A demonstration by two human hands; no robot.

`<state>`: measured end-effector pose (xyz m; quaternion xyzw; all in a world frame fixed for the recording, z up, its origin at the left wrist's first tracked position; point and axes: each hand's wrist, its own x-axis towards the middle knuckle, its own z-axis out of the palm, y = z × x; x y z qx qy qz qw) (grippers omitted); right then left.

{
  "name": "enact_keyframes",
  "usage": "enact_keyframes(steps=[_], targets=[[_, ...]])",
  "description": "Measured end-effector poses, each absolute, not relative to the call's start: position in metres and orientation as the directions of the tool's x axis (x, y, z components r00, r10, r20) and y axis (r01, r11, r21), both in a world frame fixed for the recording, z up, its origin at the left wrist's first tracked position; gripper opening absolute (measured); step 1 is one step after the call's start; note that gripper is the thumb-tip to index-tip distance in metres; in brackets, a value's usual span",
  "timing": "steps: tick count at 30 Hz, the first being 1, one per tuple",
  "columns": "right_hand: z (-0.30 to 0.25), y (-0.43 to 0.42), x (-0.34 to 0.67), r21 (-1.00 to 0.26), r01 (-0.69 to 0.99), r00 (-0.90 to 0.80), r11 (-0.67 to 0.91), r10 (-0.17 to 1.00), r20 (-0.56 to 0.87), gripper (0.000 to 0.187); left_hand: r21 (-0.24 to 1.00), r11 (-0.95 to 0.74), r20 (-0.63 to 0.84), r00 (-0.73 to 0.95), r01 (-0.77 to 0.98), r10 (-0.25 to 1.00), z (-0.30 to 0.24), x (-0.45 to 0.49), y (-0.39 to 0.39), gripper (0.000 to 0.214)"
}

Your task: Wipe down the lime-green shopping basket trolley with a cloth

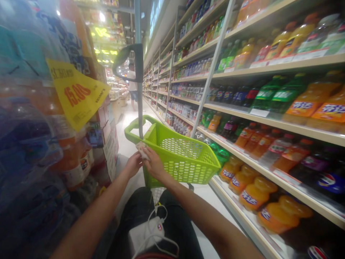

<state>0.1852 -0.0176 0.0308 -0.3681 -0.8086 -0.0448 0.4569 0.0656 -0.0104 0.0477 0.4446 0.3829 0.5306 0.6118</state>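
Both hands meet at the near rim of a lime-green shopping basket (188, 149) with perforated sides and a grey upright pull handle (141, 64). My right hand (155, 163) is closed over a crumpled off-white cloth (142, 149), pressed near the basket's left corner. Beside it, my left hand (134, 164) has its fingers curled against the lower edge of the same cloth. The palms are partly hidden. In front of my legs hangs a white power bank (147, 230) with a looped white cable.
Shelves of soft-drink bottles (253, 190) run along the right, close to the basket. Stacked drink packs (35, 118) with a yellow price sign (78, 93) crowd the left. A person (133, 84) stands farther down the aisle on the pale floor (126, 126).
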Motion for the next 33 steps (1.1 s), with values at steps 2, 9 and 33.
enact_keyframes(steps=[2, 9, 33], targets=[[0.020, -0.017, 0.186, -0.196, 0.676, -0.354, 0.711, 0.546, 0.759, 0.055, 0.922, 0.065, 0.011, 0.194, -0.382, 0.981, 0.043, 0.069, -0.014, 0.033], [-0.012, -0.012, 0.187, -0.237, 0.611, -0.404, 0.755, 0.555, 0.727, 0.055, 0.910, 0.253, -0.163, 0.277, -0.329, 0.947, 0.024, 0.054, -0.022, 0.031], [-0.077, 0.013, 0.193, 0.109, 0.659, -0.660, 0.744, 0.503, 0.557, 0.037, 0.195, -0.269, 0.351, 0.189, 0.943, 0.917, -0.046, 0.019, -0.014, 0.050]])
